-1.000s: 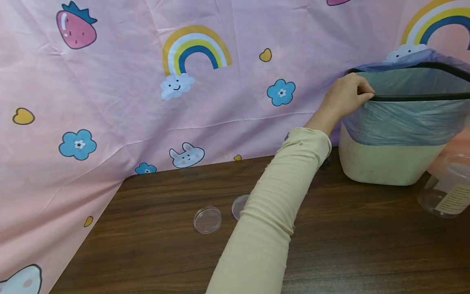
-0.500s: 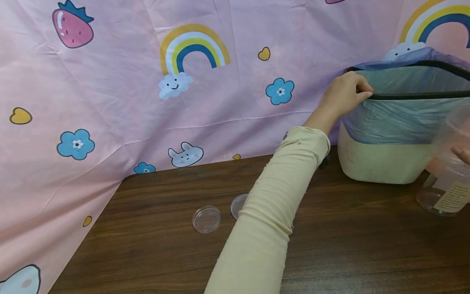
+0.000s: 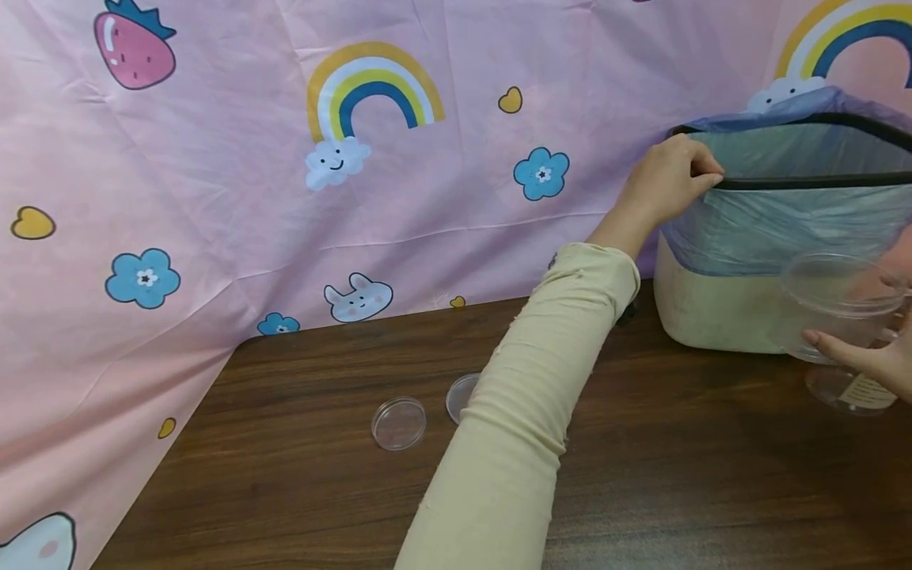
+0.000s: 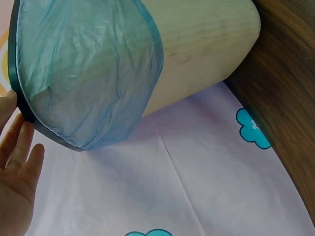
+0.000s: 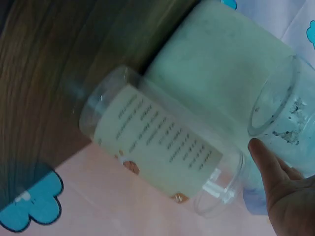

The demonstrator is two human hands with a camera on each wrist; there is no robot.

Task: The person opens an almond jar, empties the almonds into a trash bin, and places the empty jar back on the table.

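Observation:
My left hand [image 3: 670,182] pinches the black rim [image 3: 791,184] of a pale trash bin [image 3: 720,313] lined with a blue plastic bag [image 3: 791,226]. In the left wrist view, thumb and fingers of the left hand [image 4: 19,172] lie on either side of that rim. My right hand [image 3: 872,360] holds a clear plastic container [image 3: 841,293] in front of the bin. In the right wrist view, dark specks show in the clear container [image 5: 290,123]. Beside the bin stands a clear jar with a printed label [image 5: 157,142], partly behind the right hand in the head view.
Two shallow, round, clear dishes lie on the dark wooden table; one dish [image 3: 399,423] is fully visible, while my left sleeve partly covers the other dish [image 3: 461,398]. A patterned pink cloth [image 3: 235,190] hangs behind the table and along its left side.
My right hand has come in from the right edge with the clear container, moving left and slightly down in front of the bin. My left hand stays on the rim.

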